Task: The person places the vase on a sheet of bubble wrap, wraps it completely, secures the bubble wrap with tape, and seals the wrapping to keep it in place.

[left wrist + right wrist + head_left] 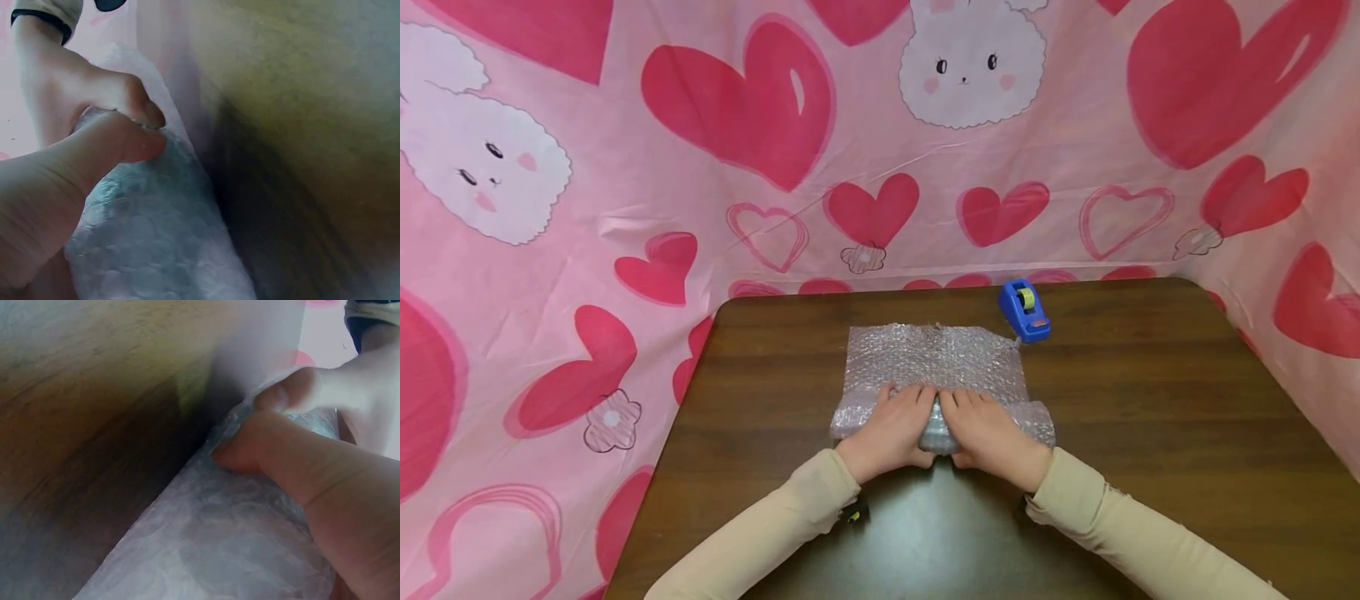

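On the table point(1150, 400), wrap point(936, 354) rolled up at its six o'clock edge.
Left hand point(891, 427) at nine o'clock and right hand point(991, 429) at three grip the roll point(1039, 419), fingers over it, thumbs on the near side. A tape dispenser point(1027, 318) stands just beside the wrap's two o'clock corner.

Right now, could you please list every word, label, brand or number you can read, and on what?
No text can be read.
Blue tape dispenser: small reddish patch, too small to read.
Dark item at left cuff: yellow mark, too small to read.
Bubble wrap: no lettering visible.
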Demonstrator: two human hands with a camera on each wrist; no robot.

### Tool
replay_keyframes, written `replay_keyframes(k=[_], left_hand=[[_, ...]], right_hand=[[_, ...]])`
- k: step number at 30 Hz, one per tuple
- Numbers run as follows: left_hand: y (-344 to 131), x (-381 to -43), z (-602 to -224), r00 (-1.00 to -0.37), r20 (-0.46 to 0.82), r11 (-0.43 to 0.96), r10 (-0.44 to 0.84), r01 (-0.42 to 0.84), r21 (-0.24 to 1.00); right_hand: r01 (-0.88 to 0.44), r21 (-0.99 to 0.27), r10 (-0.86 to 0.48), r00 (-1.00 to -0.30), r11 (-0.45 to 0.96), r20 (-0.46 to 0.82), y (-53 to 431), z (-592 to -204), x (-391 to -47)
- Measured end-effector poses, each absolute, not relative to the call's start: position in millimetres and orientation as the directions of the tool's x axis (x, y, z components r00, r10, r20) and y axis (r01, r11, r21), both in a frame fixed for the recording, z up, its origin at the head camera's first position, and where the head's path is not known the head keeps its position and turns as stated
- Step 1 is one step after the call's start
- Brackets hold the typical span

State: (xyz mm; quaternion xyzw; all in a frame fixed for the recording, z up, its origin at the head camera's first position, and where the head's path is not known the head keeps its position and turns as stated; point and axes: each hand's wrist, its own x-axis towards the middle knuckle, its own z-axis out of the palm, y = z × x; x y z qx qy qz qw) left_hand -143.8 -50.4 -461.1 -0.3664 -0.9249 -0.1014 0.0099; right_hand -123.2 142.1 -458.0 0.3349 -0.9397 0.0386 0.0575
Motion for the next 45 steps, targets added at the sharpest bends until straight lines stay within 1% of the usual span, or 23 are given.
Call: replay_keyframes(k=[5, 9, 14, 17, 21, 27, 31, 35, 37, 38, 41, 43, 45], left_hand=[[-53.7, -143.4, -464.0, -0.710, 0.115, 0.694, 0.695, 0.704, 0.154], [-53.8, -143.2, -468.7, -0.707, 0.136, 0.700, 0.694, 0.707, 0.099], [-51.9, -147.5, -470.3, -0.714, 0.143, 0.713, 0.686, 0.698, 0.066], [-49.8, -153.2, -468.9, -0.716, 0.117, 0.711, 0.688, 0.697, 0.086], [-47.5, -160.5, -466.6, -0.704, 0.086, 0.694, 0.705, 0.710, 0.119], [-46.7, -166.3, -464.6, -0.670, 0.089, 0.657, 0.737, 0.741, 0.138], [-47.2, -168.3, -465.4, -0.661, 0.102, 0.645, 0.743, 0.749, 0.150], [-48.4, -170.0, -464.0, -0.659, 0.091, 0.641, 0.747, 0.749, 0.167], [-48.5, -170.6, -463.4, -0.663, 0.067, 0.643, 0.746, 0.743, 0.183], [-48.5, -170.9, -463.3, -0.668, 0.052, 0.648, 0.743, 0.736, 0.197], [-48.2, -172.9, -464.2, -0.684, 0.004, 0.663, 0.730, 0.709, 0.241], [-47.9, -174.8, -464.2, -0.696, -0.026, 0.676, 0.718, 0.688, 0.263], [-47.9, -177.2, -462.9, -0.704, -0.054, 0.686, 0.708, 0.668, 0.289]], right_hand=[[-0.625, -0.079, -0.617, -0.780, 0.777, 0.099, 143.1, -455.2, -125.8], [-0.636, -0.110, -0.631, -0.771, 0.764, 0.085, 144.0, -453.2, -128.4], [-0.632, -0.210, -0.640, -0.768, 0.746, 0.036, 145.1, -449.2, -137.4], [-0.631, -0.248, -0.649, -0.760, 0.735, 0.012, 146.9, -448.0, -143.2], [-0.622, -0.301, -0.657, -0.754, 0.723, -0.019, 149.2, -446.8, -149.2], [-0.539, -0.417, -0.629, -0.770, 0.731, -0.107, 153.0, -446.2, -154.5], [-0.533, -0.449, -0.638, -0.761, 0.717, -0.115, 157.0, -448.2, -158.2], [-0.511, -0.493, -0.641, -0.756, 0.704, -0.132, 159.8, -450.4, -161.6], [-0.523, -0.466, -0.636, -0.763, 0.714, -0.117, 160.0, -449.7, -159.2], [-0.538, -0.428, -0.629, -0.771, 0.726, -0.098, 159.6, -449.1, -156.9], [-0.595, -0.251, -0.615, -0.789, 0.764, -0.002, 158.0, -447.0, -147.0], [-0.623, -0.123, -0.620, -0.782, 0.772, 0.066, 156.4, -447.3, -141.4], [-0.644, -0.032, -0.638, -0.762, 0.764, 0.111, 154.7, -449.1, -137.4]])
